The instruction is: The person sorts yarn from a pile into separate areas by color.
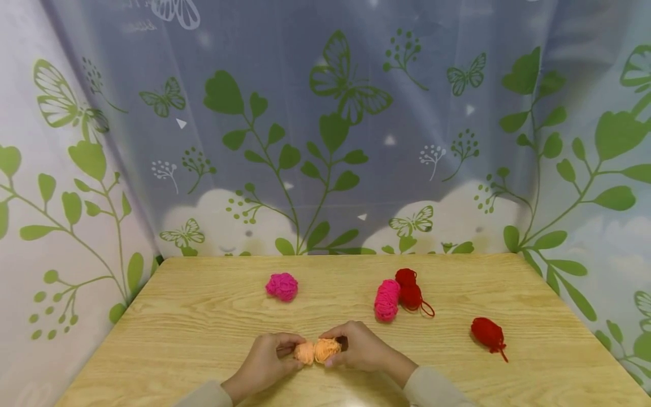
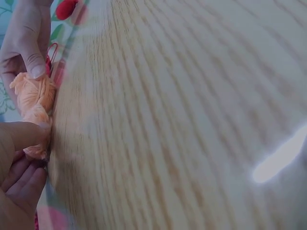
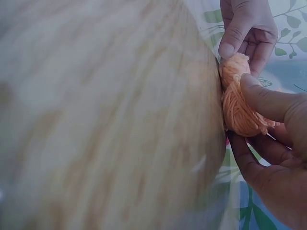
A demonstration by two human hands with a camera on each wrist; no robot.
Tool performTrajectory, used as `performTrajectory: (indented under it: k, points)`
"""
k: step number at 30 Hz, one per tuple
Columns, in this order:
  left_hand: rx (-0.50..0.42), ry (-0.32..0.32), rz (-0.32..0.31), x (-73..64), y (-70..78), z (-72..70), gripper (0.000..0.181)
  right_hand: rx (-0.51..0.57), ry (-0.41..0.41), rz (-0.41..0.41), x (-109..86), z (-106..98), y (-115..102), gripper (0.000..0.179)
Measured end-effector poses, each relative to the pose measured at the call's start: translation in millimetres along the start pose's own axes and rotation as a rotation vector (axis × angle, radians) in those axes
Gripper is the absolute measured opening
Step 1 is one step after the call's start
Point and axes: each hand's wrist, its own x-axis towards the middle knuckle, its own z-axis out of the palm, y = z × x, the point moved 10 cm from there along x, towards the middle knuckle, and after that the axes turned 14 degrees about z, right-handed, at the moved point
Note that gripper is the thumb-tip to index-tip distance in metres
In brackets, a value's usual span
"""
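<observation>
A small peach-orange bundle of yarn (image 1: 327,350), narrowed at its middle into two lobes, is held between both hands near the table's front. My left hand (image 1: 268,362) pinches its left lobe between thumb and fingers. On the other end, my right hand (image 1: 362,349) grips the larger lobe, thumb on the near side. In the right wrist view the strands of the orange yarn (image 3: 242,110) run lengthwise over the fuller lobe. The left wrist view shows the yarn (image 2: 36,93) with a thumb on each lobe.
On the wooden table (image 1: 203,316), a magenta yarn bundle (image 1: 282,287) lies behind the hands. Right of it, a pink yarn bundle (image 1: 387,301) touches a red one (image 1: 408,289) with a loose loop. Another red bundle (image 1: 487,334) lies farther right. Patterned curtains (image 1: 285,130) surround the table.
</observation>
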Motion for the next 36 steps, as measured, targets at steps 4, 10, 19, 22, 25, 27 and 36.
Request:
performTrajectory:
  k: [4,10,19,22,25,27,36]
  points:
    - [-0.015,0.001,0.009,0.7,2.2,0.3,0.033,0.002,-0.003,0.006,-0.3,-1,0,0.046]
    - [0.001,-0.003,0.017,1.4,3.1,-0.1,0.033,0.003,-0.007,0.007,0.1,-1,0,0.046]
    - [0.045,-0.038,0.012,3.1,4.9,0.3,0.038,-0.010,-0.009,-0.001,-1.0,-1,1,0.047]
    - [0.065,-0.070,0.011,6.0,10.5,-2.1,0.046,-0.008,-0.010,0.003,-1.2,-1,2,0.047]
    - [0.083,-0.075,0.011,11.9,16.6,-10.4,0.051,-0.008,-0.015,0.009,-1.0,0,4,0.047]
    - [0.099,-0.051,0.012,16.8,18.7,-19.6,0.051,-0.008,-0.021,0.010,-0.7,0,4,0.047]
    - [0.213,0.167,0.004,39.9,13.6,-64.8,0.048,-0.007,-0.035,0.019,-0.9,2,3,0.047]
